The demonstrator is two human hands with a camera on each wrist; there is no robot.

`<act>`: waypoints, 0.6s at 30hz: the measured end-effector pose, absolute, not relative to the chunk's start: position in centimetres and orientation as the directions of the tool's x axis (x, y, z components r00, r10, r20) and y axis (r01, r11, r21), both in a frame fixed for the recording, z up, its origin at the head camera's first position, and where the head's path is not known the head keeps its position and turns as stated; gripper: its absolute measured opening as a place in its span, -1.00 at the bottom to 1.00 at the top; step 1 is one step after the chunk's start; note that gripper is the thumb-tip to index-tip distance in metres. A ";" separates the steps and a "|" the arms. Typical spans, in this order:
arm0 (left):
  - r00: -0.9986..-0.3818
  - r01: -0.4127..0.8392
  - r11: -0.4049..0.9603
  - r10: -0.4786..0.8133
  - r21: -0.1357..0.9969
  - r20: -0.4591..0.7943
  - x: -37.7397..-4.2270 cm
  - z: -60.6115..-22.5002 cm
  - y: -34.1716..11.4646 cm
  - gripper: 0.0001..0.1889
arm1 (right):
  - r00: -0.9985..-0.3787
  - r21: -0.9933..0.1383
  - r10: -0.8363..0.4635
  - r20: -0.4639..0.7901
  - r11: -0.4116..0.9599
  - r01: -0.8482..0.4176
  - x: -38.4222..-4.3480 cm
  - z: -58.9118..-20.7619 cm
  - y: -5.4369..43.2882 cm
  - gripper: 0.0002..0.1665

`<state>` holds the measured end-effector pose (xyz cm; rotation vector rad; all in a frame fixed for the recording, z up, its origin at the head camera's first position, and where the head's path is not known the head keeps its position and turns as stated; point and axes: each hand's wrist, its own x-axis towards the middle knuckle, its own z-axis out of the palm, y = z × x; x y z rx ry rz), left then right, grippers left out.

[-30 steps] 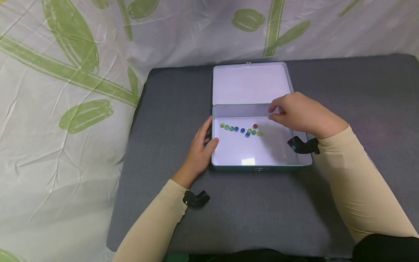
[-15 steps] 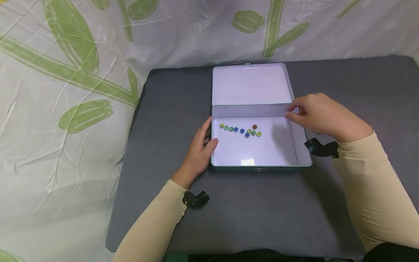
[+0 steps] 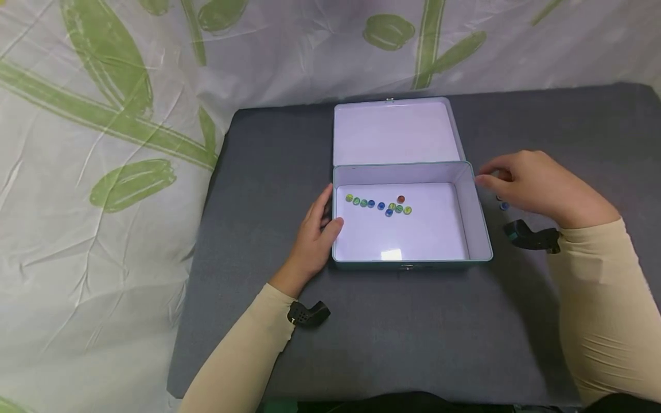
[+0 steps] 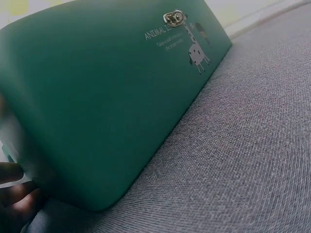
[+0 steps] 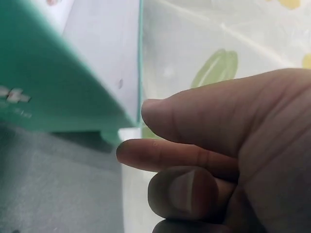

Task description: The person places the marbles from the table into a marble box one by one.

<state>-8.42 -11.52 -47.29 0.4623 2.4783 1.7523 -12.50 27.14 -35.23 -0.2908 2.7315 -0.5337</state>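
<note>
A green metal box (image 3: pixel 413 265) with a white inside stands with its lid (image 3: pixel 395 132) laid back. Several small glass marbles (image 3: pixel 381 206), blue, green and yellow, and a red one (image 3: pixel 401 199), lie on its floor. My left hand (image 3: pixel 308 246) holds the box's left wall, thumb over the rim and fingers along the outside; in the left wrist view its fingertips (image 4: pixel 14 194) show low at the box's end. My right hand (image 3: pixel 542 183) hovers just outside the right rim, thumb and index finger apart and nothing between them, the other fingers curled.
A blue marble (image 3: pixel 504 206) lies on the grey table cover (image 3: pixel 413 332) under my right hand, another partly hidden beside it. A plastic sheet (image 3: pixel 289 63) with green leaf shapes hangs behind and at the left. The box front bears a metal latch (image 4: pixel 175 18).
My right hand has moved right, from over the inside of the box to beyond its right wall, uncovering marbles on the table. The left hand stays on the box.
</note>
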 end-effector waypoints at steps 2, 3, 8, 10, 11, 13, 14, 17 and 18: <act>-0.952 0.203 0.300 0.283 0.932 0.116 -8.4 -47.3 -11.5 -0.25 | -0.918 -0.397 -0.258 -0.301 0.909 -0.126 -12.5 -35.5 27.6 -0.47; -0.952 0.205 0.298 0.283 0.932 0.119 -8.4 -47.3 -11.5 -0.25 | -0.917 -0.395 -0.254 -0.308 0.911 -0.120 -12.4 -35.7 27.8 -0.46; -0.951 0.209 0.297 0.283 0.932 0.123 -8.4 -47.4 -11.6 -0.25 | -0.917 -0.390 -0.254 -0.306 0.913 -0.123 -12.3 -36.5 28.4 -0.48; -0.951 0.210 0.299 0.283 0.931 0.123 -8.4 -47.4 -11.6 -0.25 | -0.919 -0.387 -0.257 -0.299 0.913 -0.130 -12.3 -36.8 28.6 -0.50; -0.951 0.209 0.300 0.283 0.931 0.122 -8.4 -47.5 -11.6 -0.25 | -0.920 -0.386 -0.259 -0.294 0.913 -0.134 -12.3 -36.9 28.6 -0.51; -0.952 0.206 0.301 0.284 0.931 0.119 -8.4 -47.5 -11.6 -0.25 | -0.922 -0.384 -0.260 -0.288 0.913 -0.138 -12.2 -37.2 28.8 -0.53; -0.951 0.205 0.302 0.285 0.931 0.117 -8.4 -47.4 -11.6 -0.25 | -0.922 -0.383 -0.260 -0.287 0.913 -0.139 -12.2 -37.3 28.9 -0.54; -0.951 0.200 0.305 0.289 0.931 0.110 -8.4 -47.2 -11.5 -0.24 | -0.921 -0.375 -0.256 -0.292 0.917 -0.137 -12.0 -37.7 29.3 -0.54; -0.951 0.199 0.306 0.290 0.931 0.108 -8.4 -47.2 -11.5 -0.24 | -0.921 -0.374 -0.255 -0.294 0.918 -0.134 -12.0 -37.8 29.4 -0.54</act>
